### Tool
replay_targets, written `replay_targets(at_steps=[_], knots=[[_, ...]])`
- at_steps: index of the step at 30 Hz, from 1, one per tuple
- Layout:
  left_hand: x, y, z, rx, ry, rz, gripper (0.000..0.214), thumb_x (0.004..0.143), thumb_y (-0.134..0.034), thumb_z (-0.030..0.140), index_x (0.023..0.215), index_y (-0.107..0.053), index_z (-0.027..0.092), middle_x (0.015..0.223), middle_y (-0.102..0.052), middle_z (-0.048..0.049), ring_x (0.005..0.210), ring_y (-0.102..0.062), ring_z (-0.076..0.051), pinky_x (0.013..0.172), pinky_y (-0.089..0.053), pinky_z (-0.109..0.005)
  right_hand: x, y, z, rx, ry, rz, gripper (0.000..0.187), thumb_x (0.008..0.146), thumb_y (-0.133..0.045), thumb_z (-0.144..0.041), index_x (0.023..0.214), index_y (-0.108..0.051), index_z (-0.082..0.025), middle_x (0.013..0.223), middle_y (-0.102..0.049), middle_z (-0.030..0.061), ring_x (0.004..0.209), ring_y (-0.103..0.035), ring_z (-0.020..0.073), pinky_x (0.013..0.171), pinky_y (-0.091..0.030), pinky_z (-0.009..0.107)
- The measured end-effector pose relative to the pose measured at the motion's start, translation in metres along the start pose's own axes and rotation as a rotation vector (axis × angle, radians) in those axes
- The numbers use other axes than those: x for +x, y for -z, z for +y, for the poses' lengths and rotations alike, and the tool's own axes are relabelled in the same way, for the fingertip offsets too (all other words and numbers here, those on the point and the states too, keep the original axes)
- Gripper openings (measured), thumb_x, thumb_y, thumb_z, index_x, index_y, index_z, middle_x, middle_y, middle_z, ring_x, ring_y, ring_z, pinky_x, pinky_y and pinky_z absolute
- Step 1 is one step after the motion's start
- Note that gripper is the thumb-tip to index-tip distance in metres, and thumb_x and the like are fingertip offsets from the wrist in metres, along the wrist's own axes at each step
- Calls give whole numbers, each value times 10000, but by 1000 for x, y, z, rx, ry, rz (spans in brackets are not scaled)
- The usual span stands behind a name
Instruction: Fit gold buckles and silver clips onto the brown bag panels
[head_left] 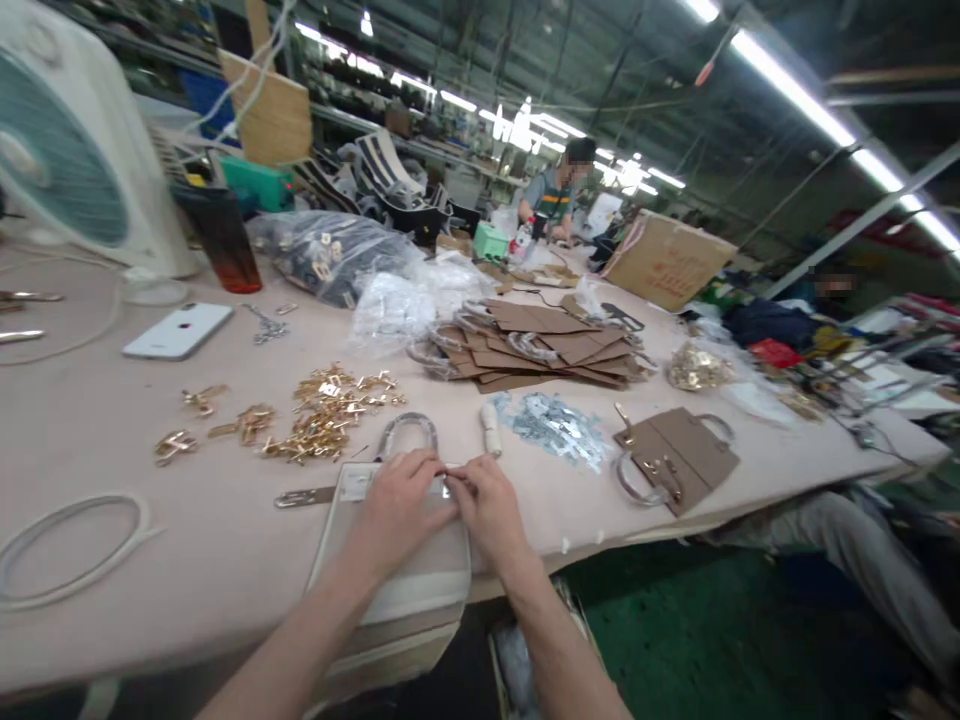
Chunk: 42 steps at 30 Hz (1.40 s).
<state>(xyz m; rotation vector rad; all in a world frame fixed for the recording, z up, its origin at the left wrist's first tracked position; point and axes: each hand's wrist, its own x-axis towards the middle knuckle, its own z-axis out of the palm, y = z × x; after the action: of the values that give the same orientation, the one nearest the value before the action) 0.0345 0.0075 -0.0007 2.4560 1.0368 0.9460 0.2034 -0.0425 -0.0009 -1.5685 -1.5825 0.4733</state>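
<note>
A pale bag panel [405,580] with a clear looped handle [406,432] lies at the table's near edge. My left hand [397,505] rests on the panel's top edge, fingers curled down against it. My right hand [489,505] pinches at the same edge, touching the left fingertips; a small metal piece [448,489] shows between them. A heap of gold metal fittings [330,412] lies just beyond, and a pile of silver metal plates [559,425] sits to the right.
A white phone [178,330], dark tumbler [220,235] and fan [71,150] stand at the left. Brown panels [540,345] are stacked mid-table, with finished brown pieces [675,460] at the right. A white cord loop [71,545] lies near left. Another person [559,190] works far behind.
</note>
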Motion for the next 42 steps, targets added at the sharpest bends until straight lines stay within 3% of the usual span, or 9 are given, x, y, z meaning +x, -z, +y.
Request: replay_targets(at_steps=[4,7,10,13,18,30,35,38,42], knots=[[3,-4,-5,26,-42,8,388,864,-800,444,1139,-660,210,1194,-676,-96,1104,-632,-308,965,-532,-481,6,18,13,178,-71,39,227,928,-705,-347,1125,-765,-251,1010,-723,40,852,-684,180,791,-560,303],[3,-4,-7,46,-52,2,405,848,-812,457,1140,-659,221,1222,-672,-93,1114,-627,-314,965,-535,-490,12,52,37,217,-202,279,299,947,-645,-442,1114,-749,-215,992,-748,52,806,-678,189,761,-553,315],[2,-4,-8,50,-48,0,406,849,-809,463,1146,-664,228,1239,-670,-89,1126,-624,-309,976,-532,-489,20,84,68,34,-262,444,328,947,-594,-467,1034,-760,-198,994,-766,77,856,-677,223,816,-536,354],[1,-4,-8,44,-36,7,402,854,-805,464,1149,-670,228,1244,-670,-88,1138,-622,-308,988,-528,-491,29,99,90,-201,-217,345,302,928,-588,-437,982,-781,-211,1012,-766,87,929,-678,254,884,-518,392],[2,-1,-4,24,-22,20,393,838,-825,429,1140,-683,222,1214,-685,-82,1133,-631,-311,982,-533,-491,35,93,95,-409,-222,245,246,900,-629,-401,983,-794,-237,980,-745,87,912,-671,261,865,-513,391],[-5,1,-3,-42,-23,91,440,831,-844,316,1209,-639,223,1290,-645,-92,1215,-599,-308,1064,-516,-515,14,88,77,-369,-242,133,182,900,-589,-356,874,-716,-229,982,-717,97,915,-684,265,843,-518,374],[-24,27,-5,8,44,138,540,793,-867,221,1268,-611,240,1357,-618,-98,1290,-560,-324,1144,-454,-543,15,89,78,-398,-277,35,209,898,-549,-391,893,-680,-228,911,-734,84,843,-673,256,797,-498,370],[-44,51,-21,24,130,164,555,784,-883,260,1271,-619,228,1336,-619,-107,1285,-568,-318,1149,-455,-534,15,92,91,-379,-266,16,357,869,-562,-448,1087,-714,-210,879,-725,77,785,-659,250,754,-490,372],[-66,77,-48,-47,199,144,500,802,-878,311,1248,-671,219,1259,-651,-101,1242,-606,-282,1091,-518,-463,17,80,84,-157,-350,91,426,838,-609,-533,1075,-753,-210,890,-719,84,766,-647,242,730,-499,380]])
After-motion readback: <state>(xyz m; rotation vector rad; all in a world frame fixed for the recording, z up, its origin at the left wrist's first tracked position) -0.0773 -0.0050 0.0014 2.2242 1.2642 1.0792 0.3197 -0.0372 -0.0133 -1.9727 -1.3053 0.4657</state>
